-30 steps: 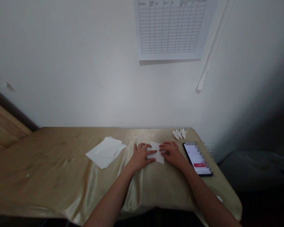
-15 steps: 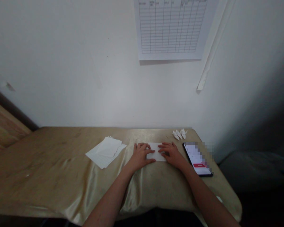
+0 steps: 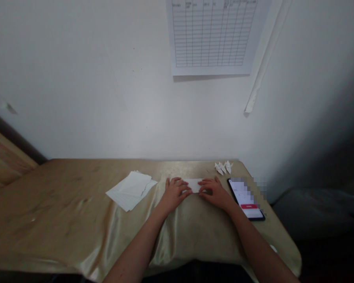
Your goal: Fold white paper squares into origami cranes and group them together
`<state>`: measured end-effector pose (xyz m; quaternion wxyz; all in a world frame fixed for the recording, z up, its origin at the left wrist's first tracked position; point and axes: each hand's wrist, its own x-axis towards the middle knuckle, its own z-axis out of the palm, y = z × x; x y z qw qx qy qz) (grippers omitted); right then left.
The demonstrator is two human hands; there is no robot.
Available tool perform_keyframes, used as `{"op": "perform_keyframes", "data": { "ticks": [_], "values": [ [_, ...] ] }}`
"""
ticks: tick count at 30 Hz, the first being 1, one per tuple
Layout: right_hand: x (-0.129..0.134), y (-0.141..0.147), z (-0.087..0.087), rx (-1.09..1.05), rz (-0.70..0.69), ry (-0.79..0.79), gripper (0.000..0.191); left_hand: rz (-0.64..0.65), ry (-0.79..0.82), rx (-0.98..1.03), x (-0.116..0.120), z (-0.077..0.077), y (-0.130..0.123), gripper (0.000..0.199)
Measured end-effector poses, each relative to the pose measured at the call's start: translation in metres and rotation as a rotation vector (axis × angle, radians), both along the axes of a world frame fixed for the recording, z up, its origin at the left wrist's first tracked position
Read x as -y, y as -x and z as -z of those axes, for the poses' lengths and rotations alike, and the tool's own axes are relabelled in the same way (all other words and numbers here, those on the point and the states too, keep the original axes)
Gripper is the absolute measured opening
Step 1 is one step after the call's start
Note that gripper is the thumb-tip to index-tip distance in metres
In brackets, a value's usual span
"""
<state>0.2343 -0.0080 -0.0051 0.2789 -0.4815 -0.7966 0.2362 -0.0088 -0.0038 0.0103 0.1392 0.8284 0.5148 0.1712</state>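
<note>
A small white sheet of paper [image 3: 196, 185] lies on the cloth-covered table between my hands, its near edge folded over so that it forms a narrow strip. My left hand [image 3: 176, 192] grips the paper's left end, thumb at the near edge and fingers on top. At the right end, my right hand [image 3: 212, 191] pinches the paper in the same way, with thumb and fingers close together.
Loose white sheets [image 3: 131, 189] lie on the table [image 3: 61, 212] at the left. Several small folded paper pieces [image 3: 223, 168] sit at the back right, near a lit phone [image 3: 247, 202]. A printed chart [image 3: 209, 39] hangs on the wall.
The paper's near edge has been folded away from me, making it narrower. My thumbs have moved forward and closed toward my fingers.
</note>
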Motion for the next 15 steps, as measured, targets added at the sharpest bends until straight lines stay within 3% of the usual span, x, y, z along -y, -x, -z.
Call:
{"op": "perform_keyframes", "data": {
  "ticks": [10, 15],
  "values": [
    [-0.006, -0.001, 0.008, 0.011, 0.116, -0.116, 0.017, -0.041, 0.019, 0.106, -0.001, 0.000, 0.000, 0.038],
    [-0.007, 0.005, 0.011, 0.060, 0.172, -0.167, 0.016, -0.104, 0.026, 0.138, -0.004, 0.003, -0.001, 0.060]
  ]
}}
